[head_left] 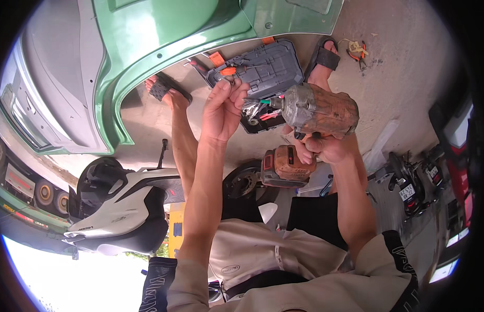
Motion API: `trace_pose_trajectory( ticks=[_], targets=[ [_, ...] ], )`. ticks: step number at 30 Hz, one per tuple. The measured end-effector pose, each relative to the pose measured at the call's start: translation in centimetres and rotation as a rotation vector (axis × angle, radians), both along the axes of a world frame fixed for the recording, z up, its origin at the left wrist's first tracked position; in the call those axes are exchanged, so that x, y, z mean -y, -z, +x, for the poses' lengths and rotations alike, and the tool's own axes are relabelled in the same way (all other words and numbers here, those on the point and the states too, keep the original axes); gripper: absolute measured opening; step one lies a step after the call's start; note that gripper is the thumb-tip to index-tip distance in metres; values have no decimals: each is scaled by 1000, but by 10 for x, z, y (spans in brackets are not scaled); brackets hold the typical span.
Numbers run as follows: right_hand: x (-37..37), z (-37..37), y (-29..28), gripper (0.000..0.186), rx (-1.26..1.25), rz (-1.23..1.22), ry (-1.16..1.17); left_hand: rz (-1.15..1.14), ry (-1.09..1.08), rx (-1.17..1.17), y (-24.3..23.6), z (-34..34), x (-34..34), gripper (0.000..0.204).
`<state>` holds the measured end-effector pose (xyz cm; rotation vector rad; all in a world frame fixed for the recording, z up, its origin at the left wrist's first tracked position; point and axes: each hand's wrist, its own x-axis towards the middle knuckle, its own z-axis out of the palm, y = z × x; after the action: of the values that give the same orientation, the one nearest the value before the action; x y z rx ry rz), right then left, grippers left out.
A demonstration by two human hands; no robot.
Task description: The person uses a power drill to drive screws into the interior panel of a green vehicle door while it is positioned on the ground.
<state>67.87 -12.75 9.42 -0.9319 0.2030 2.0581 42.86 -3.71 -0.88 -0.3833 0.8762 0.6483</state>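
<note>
My right hand (328, 149) grips the handle of a worn orange and grey cordless impact driver (325, 109), its battery (286, 165) hanging below. A bit with a green band (265, 101) sticks out of its nose to the left. Just beyond the tip, my left hand (224, 109) is raised with thumb and fingers pinched together. Something small and dark may sit between those fingertips, but I cannot make out what. Behind both hands a dark grey tool case (283, 62) lies unfolded on the ground. An orange-handled screwdriver (229, 71) rests at its left side.
A large green painted vehicle panel (109, 78) curves along the far left. A white scooter (122, 208) stands left of my legs. Orange-handled pliers (362, 54) lie on the concrete at far right, past a sandalled foot (325, 57). Parked motorbikes (406, 182) stand further right.
</note>
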Motion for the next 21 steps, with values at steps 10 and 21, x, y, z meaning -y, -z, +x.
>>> trace_pose_trajectory(
  ticks=[10,21],
  targets=[
    [-99,-111,-10,70,216,46,-165,-110,-462,247,-80,-63,-95,24],
    [-166,-183,-25,58,523,79,-474,-111,-463,156,-77,-145,-145,23]
  ],
)
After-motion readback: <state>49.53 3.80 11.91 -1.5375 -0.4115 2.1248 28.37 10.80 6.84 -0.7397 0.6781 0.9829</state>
